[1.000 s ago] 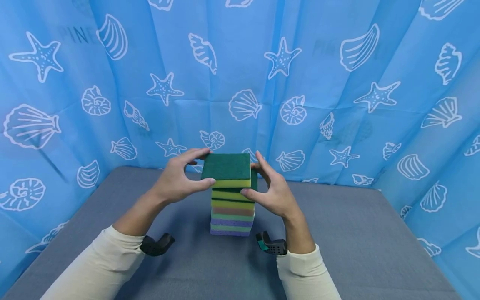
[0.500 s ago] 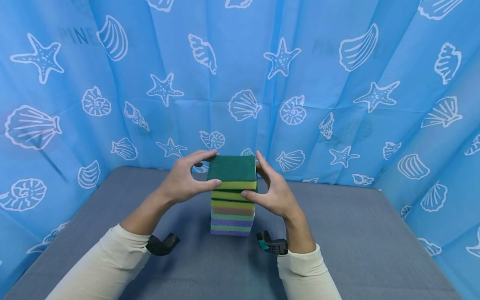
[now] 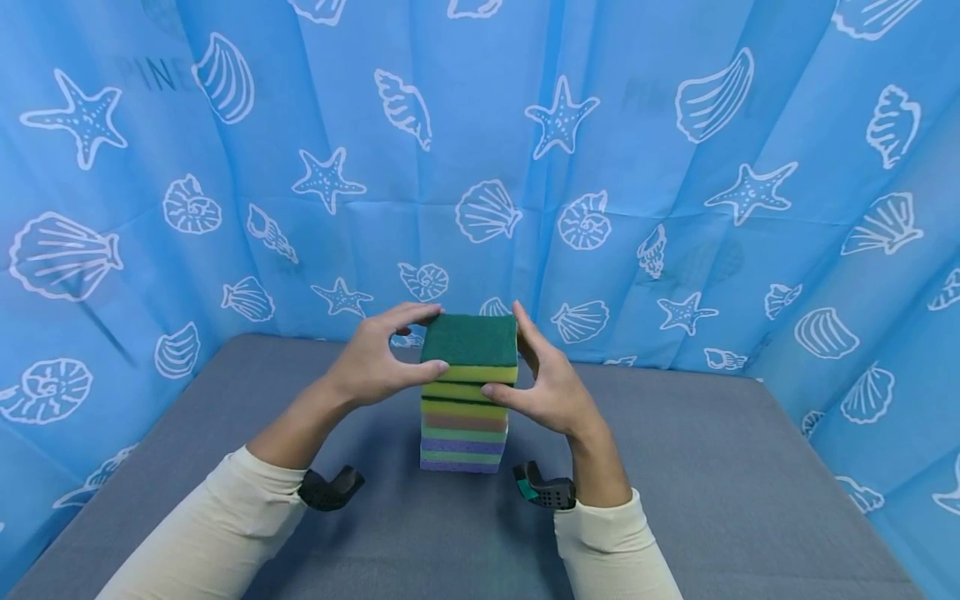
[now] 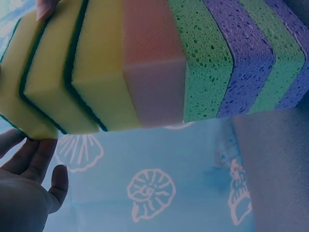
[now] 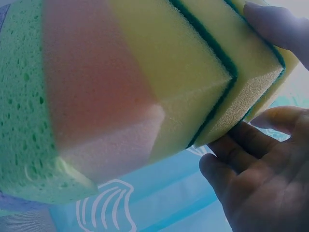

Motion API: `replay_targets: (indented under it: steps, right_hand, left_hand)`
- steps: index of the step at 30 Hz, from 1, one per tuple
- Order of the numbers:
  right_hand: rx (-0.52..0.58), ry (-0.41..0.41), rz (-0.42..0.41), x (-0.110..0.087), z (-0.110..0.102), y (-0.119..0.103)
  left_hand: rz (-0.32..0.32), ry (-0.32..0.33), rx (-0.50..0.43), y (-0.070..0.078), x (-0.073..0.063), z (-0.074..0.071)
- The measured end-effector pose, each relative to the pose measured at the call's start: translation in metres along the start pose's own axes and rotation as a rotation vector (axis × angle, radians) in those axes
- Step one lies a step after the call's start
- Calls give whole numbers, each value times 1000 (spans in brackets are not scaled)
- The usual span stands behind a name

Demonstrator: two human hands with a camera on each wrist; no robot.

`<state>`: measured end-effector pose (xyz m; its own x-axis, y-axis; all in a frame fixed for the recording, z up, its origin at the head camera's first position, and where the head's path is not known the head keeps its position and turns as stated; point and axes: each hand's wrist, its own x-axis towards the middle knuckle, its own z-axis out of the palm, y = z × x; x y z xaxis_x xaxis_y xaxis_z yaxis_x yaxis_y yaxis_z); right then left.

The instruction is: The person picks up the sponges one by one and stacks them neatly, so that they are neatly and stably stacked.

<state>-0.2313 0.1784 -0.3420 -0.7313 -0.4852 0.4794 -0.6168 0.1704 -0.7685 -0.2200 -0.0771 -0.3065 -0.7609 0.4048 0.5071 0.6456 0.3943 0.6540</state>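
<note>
A tall stack of sponges stands on the table, topped by a yellow sponge (image 3: 470, 340) with a green scouring face upward. My left hand (image 3: 371, 354) holds this top sponge at its left side, thumb at the front edge and fingers toward the back. Just below, my right hand (image 3: 551, 383) grips the second yellow sponge (image 5: 246, 79), thumb on its front and fingers along its far side. Under these come a third yellow sponge (image 4: 99, 72), a pink sponge (image 4: 154, 63), then alternating green sponges (image 4: 205, 63) and purple ones (image 4: 248, 63). The upper sponges sit slightly out of line.
The grey table (image 3: 697, 483) spreads out on both sides of the stack. A blue curtain (image 3: 420, 175) with white shells and starfish hangs behind and at the sides. Black wrist bands (image 3: 330, 487) show at both cuffs.
My left hand has moved right and slightly down with the top sponge, bringing it over the second one. My right hand has stayed in place on the second sponge.
</note>
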Motion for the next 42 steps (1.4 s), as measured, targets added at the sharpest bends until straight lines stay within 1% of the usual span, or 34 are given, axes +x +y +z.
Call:
replay_targets:
  steps: [11, 18, 26, 32, 38, 42]
  right_hand:
    - [2, -2, -3, 0, -1, 2]
    - [-6, 10, 11, 0, -1, 3]
    - [-3, 13, -7, 0, -1, 3]
    - [-7, 9, -9, -1, 0, 4]
    - [-33, 13, -24, -1, -1, 6]
    - [-50, 22, -17, -1, -2, 7]
  left_hand:
    - [-11, 1, -8, -2, 1, 2]
    - [-29, 6, -45, -1, 1, 1]
    - [-40, -1, -48, -1, 3, 0]
    - [-40, -9, -64, -5, 1, 2]
    - [-53, -9, -70, -7, -1, 2]
    - [-65, -12, -66, -7, -1, 2]
